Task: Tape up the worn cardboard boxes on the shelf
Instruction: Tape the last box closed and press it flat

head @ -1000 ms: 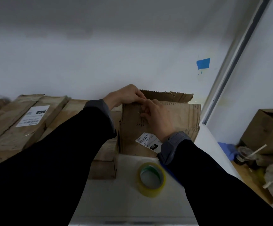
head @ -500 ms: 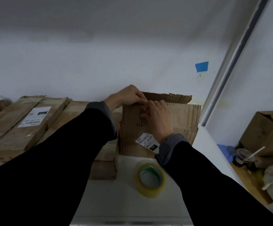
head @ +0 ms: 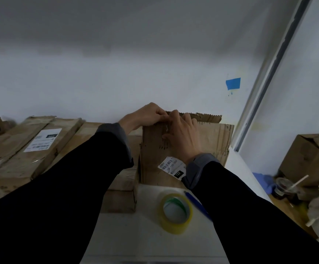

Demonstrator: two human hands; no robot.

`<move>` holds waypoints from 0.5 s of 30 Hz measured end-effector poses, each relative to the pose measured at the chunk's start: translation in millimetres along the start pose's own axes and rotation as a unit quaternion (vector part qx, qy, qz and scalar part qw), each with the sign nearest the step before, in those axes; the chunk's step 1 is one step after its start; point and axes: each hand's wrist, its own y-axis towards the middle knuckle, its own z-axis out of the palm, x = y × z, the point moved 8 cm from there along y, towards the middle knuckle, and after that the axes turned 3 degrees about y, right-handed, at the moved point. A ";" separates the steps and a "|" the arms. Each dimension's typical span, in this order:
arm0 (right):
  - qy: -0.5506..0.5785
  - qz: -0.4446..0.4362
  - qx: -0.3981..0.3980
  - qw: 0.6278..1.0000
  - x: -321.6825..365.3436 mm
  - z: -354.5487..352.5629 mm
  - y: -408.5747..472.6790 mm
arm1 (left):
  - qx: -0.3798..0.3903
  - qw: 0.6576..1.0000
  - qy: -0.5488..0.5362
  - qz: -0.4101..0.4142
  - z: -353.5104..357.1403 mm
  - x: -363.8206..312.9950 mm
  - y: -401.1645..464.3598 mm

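A worn, creased cardboard box [head: 212, 141] stands upright on the white shelf [head: 135, 235], with a barcode label low on its front. My left hand [head: 145, 116] grips the box's top left edge with curled fingers. My right hand [head: 181, 134] lies flat against the upper front of the box, fingers reaching over the top edge beside the left hand. A small shiny strip of tape shows between the two hands. A yellow roll of tape [head: 174, 212] lies on the shelf in front of the box.
Long flat cardboard boxes [head: 46, 141] are stacked on the shelf to the left. A blue pen [head: 196, 204] lies beside the roll. Off the shelf at right stand another cardboard box [head: 311, 159], a plastic cup with a straw [head: 284, 187] and clutter.
My right hand has slid up the box front, its fingers now over the top edge. The left hand stays at the top left edge.
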 end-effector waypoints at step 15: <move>0.095 0.070 0.073 0.990 -33.7 8.0 18.0 | 0.049 0.993 0.096 0.053 8.1 -6.1 -12.0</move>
